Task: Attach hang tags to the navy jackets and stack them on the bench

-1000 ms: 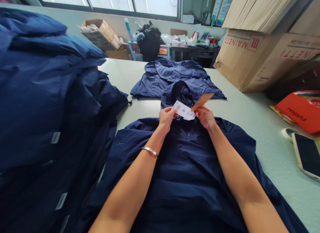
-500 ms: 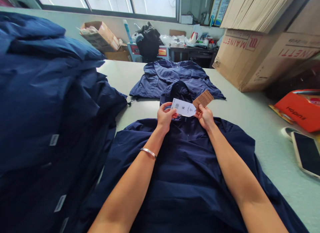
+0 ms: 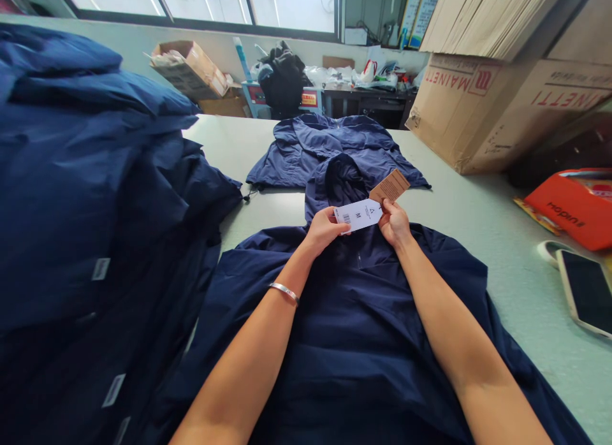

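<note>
A navy hooded jacket [image 3: 354, 343] lies spread on the table before me, its hood [image 3: 335, 183] pointing away. Over its neck, my left hand [image 3: 324, 231] pinches the barcode end of a white hang tag [image 3: 358, 216] printed with an M. My right hand [image 3: 394, 222] closes on the tag's other end, where a brown hang tag [image 3: 389, 187] sticks out above the fingers. Whether the right fingers grip one tag, both or their string is hard to see. A silver bangle circles my left wrist.
Navy garments with white labels [image 3: 101, 268] are heaped along the left. Another navy garment [image 3: 329, 145] lies beyond the hood. On the right are cardboard boxes [image 3: 459, 126], an orange packet [image 3: 574, 206], a tape roll [image 3: 549, 252] and a phone [image 3: 586, 292].
The white tag's barcode end has swung lower, towards me, along with my left hand. My right hand has shifted only slightly to the right. The jacket lies as before.
</note>
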### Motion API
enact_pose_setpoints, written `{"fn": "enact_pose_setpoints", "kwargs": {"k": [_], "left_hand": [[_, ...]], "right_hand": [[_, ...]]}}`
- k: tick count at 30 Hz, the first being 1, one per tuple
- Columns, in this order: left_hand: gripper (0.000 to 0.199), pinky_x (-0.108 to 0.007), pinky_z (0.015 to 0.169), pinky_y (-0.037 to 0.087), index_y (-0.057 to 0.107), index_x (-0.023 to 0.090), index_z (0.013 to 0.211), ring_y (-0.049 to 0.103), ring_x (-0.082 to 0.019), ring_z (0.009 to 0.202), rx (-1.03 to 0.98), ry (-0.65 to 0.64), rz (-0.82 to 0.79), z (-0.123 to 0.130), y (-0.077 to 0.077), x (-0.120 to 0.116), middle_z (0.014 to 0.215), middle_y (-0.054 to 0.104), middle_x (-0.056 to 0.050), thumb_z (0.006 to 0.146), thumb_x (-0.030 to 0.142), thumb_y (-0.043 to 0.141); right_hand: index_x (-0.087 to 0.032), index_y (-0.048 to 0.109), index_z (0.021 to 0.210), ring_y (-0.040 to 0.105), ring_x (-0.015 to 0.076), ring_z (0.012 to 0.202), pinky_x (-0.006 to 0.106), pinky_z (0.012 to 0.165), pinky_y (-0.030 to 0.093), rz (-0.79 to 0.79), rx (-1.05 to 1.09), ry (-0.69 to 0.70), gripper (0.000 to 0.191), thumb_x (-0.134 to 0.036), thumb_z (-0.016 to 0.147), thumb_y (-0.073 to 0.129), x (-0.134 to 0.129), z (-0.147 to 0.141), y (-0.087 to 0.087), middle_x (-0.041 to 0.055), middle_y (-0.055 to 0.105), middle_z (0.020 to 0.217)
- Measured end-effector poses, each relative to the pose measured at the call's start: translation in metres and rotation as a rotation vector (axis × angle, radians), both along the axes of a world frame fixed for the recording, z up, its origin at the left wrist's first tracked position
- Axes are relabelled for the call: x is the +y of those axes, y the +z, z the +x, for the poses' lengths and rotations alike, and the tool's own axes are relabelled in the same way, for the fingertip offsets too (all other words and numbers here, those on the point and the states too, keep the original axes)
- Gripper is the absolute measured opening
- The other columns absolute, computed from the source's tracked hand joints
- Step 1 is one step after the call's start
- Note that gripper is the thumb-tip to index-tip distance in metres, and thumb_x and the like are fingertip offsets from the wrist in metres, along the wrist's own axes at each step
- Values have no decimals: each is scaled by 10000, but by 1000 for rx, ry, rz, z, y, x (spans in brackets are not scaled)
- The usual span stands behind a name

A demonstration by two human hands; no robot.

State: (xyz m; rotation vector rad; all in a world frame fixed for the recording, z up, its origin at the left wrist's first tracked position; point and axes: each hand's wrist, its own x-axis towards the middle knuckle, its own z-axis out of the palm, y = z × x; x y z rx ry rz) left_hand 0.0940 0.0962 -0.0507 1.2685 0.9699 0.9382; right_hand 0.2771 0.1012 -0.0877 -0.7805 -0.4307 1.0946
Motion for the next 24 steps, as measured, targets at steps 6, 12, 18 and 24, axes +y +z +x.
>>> {"fn": "enact_pose_setpoints", "kwargs": {"k": [6,12,18,24], "left_hand": [[295,-274,603,544,611,119,821,650,-144,597,-6,-12,6,0,-2,1,733,705,-25,551,45,705],[292,-243,583,524,616,114,830,640,-130,595,7,-24,18,0,-2,1,730,700,-16,557,41,690],[279,-257,615,540,606,118,825,642,-132,614,18,-25,16,1,-2,1,734,695,-7,571,30,679],[267,-245,599,524,595,120,818,630,-121,585,38,-6,14,2,-1,1,710,681,6,585,12,665]], "right_hand": [[-186,615,881,717,161,820,317,786,615,6,14,22,125,-110,881,515,-3,0,3,24,733,831],[-170,630,906,719,160,786,324,779,619,31,44,40,141,-99,891,509,-4,-1,4,25,745,823],[-164,632,901,717,154,755,331,801,610,9,53,32,144,-99,908,504,-4,-2,5,15,732,786],[-191,633,936,722,155,810,322,817,602,34,-17,75,160,-89,861,536,-3,0,3,9,744,841]]}}
